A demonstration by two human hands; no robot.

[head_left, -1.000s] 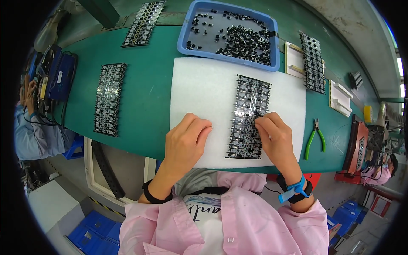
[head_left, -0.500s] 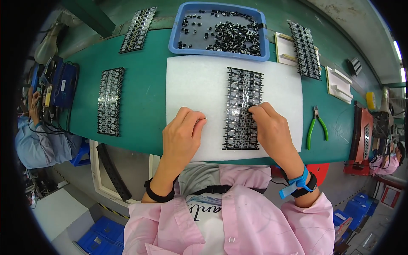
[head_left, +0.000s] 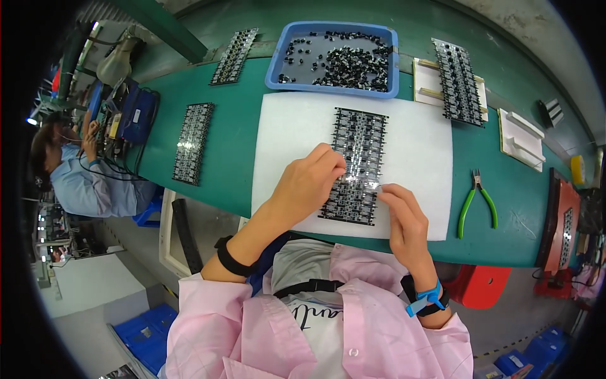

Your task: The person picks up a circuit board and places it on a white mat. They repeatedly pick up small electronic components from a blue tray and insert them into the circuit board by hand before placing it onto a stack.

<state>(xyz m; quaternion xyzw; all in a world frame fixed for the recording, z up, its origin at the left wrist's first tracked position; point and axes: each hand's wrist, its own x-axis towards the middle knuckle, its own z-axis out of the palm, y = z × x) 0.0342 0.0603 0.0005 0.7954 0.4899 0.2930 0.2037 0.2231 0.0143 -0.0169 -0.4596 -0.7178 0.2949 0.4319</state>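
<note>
A dark circuit-board panel (head_left: 356,142) with rows of small parts lies on a white foam sheet (head_left: 284,136) in front of me. My left hand (head_left: 309,183) is over the panel's left edge, thumb and fingers pinched together. Whatever is between those fingertips is too small or hidden to name. At the panel's right edge, my right hand (head_left: 409,224) has its fingers bent and its thumb apart, with nothing visible in it. Beyond the sheet stands a blue tray (head_left: 271,76) with many small black components (head_left: 356,66).
Two more panels (head_left: 193,145) (head_left: 235,57) lie to the left. Another panel (head_left: 459,82) rests on a white fixture at the right, beside a second white fixture (head_left: 521,140). Green-handled cutters (head_left: 475,199) lie right of the sheet. A person in blue (head_left: 95,180) sits far left.
My left hand has moved right, onto the panel's left edge. My right hand has drawn back toward me and off the panel's middle to its right edge. The whole view has shifted.
</note>
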